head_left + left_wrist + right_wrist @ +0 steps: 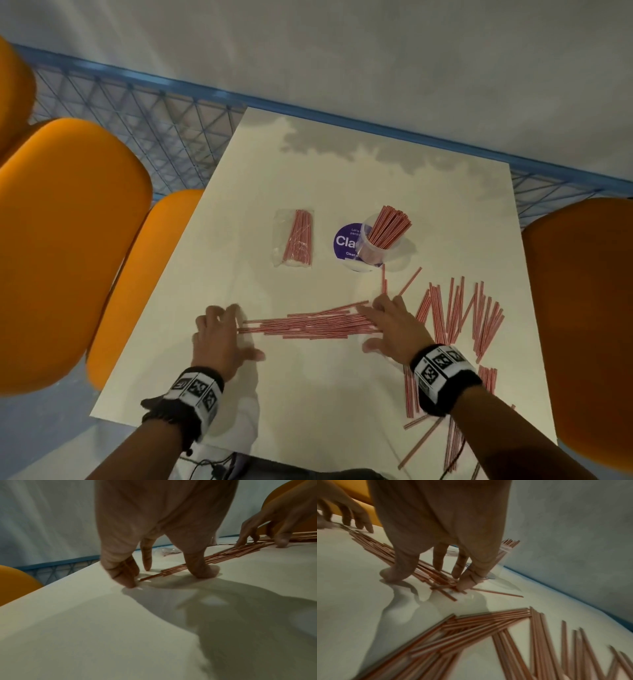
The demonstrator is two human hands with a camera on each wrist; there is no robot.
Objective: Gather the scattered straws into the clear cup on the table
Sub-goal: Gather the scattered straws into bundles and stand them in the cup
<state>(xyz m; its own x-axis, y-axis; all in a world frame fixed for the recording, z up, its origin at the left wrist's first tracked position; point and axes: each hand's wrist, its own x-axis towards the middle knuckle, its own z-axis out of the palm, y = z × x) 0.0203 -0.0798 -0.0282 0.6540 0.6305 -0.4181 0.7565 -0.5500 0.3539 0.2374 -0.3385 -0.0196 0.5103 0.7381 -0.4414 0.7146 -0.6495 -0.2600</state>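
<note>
A row of red-and-white striped straws lies across the white table. My left hand has its fingertips on the table at the row's left end, thumb and fingers spread on either side. My right hand presses spread, straight fingers on the row's right end. Neither hand grips anything. The clear cup stands beyond the right hand with a bunch of straws in it. More loose straws lie scattered to the right.
A clear bag of straws lies left of the cup, and a purple round sticker sits under and beside the cup. Orange chairs flank the table on the left and right. Straws reach the near right edge.
</note>
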